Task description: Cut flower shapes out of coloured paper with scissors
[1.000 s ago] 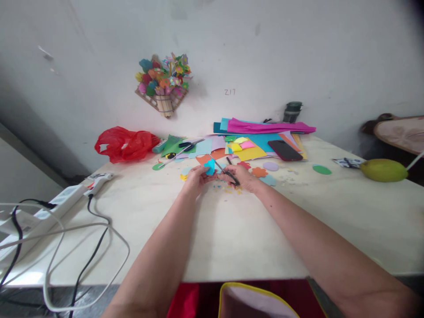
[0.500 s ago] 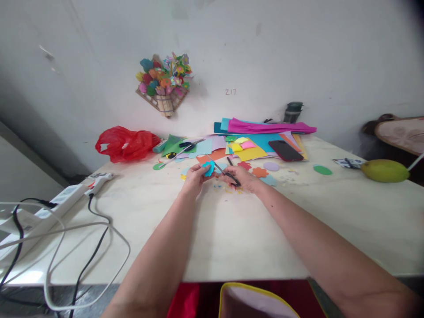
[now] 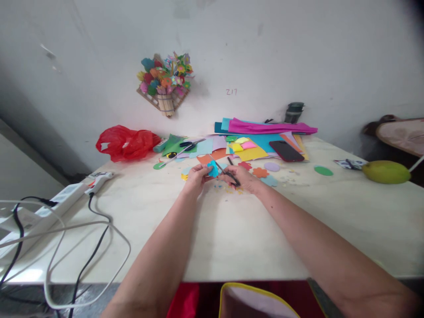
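Note:
Between the fingers of my left hand (image 3: pixel 196 179) is a small blue paper flower (image 3: pixel 213 168) with a scalloped edge. My right hand (image 3: pixel 243 178) is wrapped round the dark handles of a pair of scissors (image 3: pixel 233 177). Their blades point up and left, right beside the blue flower; whether they touch it I cannot tell. Small paper scraps (image 3: pixel 228 190) lie on the table under both hands. Close to my right hand are an orange paper flower (image 3: pixel 260 172), a red paper flower (image 3: pixel 245 165) and a lilac paper oval (image 3: pixel 272 166).
Coloured sheets (image 3: pixel 253 153), a phone (image 3: pixel 286 151) and a magenta roll (image 3: pixel 271 126) lie toward the wall. Another pair of scissors (image 3: pixel 188 145) rests near a red plastic bag (image 3: pixel 127 143). Power strips (image 3: pixel 62 198) and loose cables occupy the left; a yellow-green fruit-shaped object (image 3: pixel 386 171) lies right.
The blue flower has turned and shifted slightly to the right in my left hand, nearer the scissors. My right hand still grips the scissors in almost the same place.

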`<state>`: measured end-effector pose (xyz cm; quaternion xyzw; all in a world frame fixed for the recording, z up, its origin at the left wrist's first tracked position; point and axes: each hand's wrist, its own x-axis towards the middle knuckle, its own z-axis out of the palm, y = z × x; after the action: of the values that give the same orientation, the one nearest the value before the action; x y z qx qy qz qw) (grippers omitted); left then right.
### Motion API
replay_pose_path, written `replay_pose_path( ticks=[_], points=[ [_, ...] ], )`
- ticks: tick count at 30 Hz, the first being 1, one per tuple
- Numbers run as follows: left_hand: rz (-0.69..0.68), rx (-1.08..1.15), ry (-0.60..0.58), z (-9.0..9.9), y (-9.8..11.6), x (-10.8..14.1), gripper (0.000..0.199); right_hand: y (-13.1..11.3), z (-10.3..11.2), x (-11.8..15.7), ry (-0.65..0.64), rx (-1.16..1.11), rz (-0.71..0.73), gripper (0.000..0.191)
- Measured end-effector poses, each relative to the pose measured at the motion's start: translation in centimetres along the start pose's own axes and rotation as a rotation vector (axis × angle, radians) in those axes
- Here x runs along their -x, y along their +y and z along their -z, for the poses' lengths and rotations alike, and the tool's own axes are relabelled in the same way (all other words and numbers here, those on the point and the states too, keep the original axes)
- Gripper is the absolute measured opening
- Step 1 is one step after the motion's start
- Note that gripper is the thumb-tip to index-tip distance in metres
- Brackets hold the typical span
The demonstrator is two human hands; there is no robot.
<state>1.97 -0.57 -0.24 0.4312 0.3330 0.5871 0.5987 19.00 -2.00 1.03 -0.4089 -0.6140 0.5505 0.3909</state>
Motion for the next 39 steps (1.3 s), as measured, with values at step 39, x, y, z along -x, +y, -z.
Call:
replay_pose_path(
  ticks=[39],
  points=[
    [-0.021,0.027,0.111,0.42,0.07,-0.34,0.025,-0.16,-0.38,-0.24,0.036,-0.020,-0.060,0.008]
  ],
)
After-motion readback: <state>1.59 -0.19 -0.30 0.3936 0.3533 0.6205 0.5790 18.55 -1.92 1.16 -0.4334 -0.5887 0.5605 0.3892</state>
